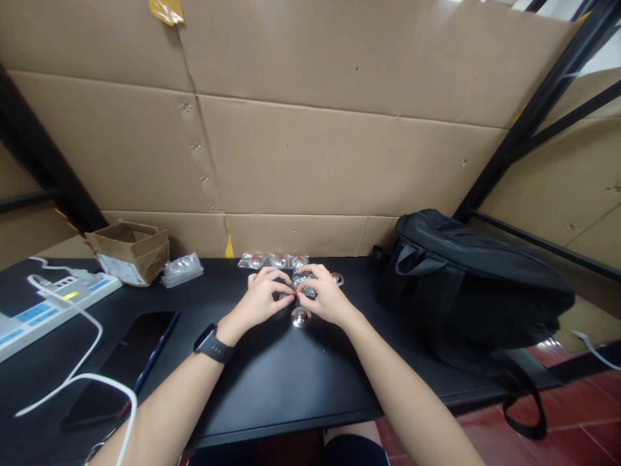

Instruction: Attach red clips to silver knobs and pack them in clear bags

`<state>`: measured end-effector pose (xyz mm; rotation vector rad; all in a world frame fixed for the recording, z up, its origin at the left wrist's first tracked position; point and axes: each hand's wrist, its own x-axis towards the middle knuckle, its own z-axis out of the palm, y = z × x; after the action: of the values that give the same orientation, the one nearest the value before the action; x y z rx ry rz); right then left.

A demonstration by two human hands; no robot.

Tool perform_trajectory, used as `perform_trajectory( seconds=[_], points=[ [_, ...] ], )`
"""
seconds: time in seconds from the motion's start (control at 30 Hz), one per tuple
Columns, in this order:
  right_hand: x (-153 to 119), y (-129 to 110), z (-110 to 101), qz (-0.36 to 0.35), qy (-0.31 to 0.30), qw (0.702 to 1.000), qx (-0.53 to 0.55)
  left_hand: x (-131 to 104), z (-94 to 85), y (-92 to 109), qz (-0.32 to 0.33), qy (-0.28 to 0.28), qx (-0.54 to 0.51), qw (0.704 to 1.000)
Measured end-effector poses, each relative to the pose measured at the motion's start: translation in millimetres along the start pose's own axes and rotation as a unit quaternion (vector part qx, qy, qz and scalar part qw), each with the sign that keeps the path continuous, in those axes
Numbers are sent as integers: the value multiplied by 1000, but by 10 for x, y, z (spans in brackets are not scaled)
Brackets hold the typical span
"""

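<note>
— While both hands sit together at the middle of the black table (272,382), what exactly are they on?

— The left hand (262,298) and the right hand (326,299) meet fingertip to fingertip over a small clear packet (305,285) with something shiny inside. Both hands have their fingers curled in and pinching it from either side; a bit of red shows right where the fingertips meet.

— Is the packet lifted or lying flat?

— I cannot tell; it is half hidden between the fingers.

— What lies closest to the hands?

— Just below the fingertips, on the near side, a round metal disc with a red centre (301,317) rests on the table. Another metal disc (337,279) peeks out just beyond the right hand. Past both hands, against the cardboard wall (310,155), a row of similar clear packets (272,261) lies side by side.

— And the wrist?

— The left wrist wears a black smartwatch (212,343).

— What is off to the left of the left hand?

— A crumpled clear plastic bag (181,269), then an open cardboard box (130,251) farther out. Nearer the person, a dark tablet (127,362) lies flat with a pen (156,353) along its edge. Farthest left there is a white power strip (48,305), with a white cable (90,362) looping across the table.

— To the right of the right hand?

— A black backpack (466,291) lies on its side, well apart from the hand, one strap hanging over the table edge toward the red tiled floor (572,414).
</note>
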<state>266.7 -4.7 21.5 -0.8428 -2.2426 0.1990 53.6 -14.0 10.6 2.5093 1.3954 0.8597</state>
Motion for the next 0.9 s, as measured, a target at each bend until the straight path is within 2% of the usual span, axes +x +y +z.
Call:
perform_trajectory(
  seconds=[0.1,0.2,0.27,0.4,0.57,0.7,0.8,0.9],
  points=[
    [-32,35,-64,6,-104,994,21,-5,-26,-44,-3,15,35,999],
    [-71,106,-85,-4,-214,976,32,-11,-60,-75,-9,17,54,998],
    [-88,153,-53,-4,-242,970,33,-14,-80,-80,-16,19,56,998],
    [-97,213,56,10,-244,969,34,-11,-108,-49,-33,26,43,998],
    [-95,220,101,8,-216,976,24,15,-126,-16,-79,48,-11,996],
    [-66,195,18,-7,-171,983,65,38,-84,-101,-151,60,-122,979],
    [-24,158,-64,13,-62,992,107,54,-14,-172,-189,69,-253,946],
    [10,106,-84,50,64,986,146,65,43,-164,-199,58,-365,908]
  ],
)
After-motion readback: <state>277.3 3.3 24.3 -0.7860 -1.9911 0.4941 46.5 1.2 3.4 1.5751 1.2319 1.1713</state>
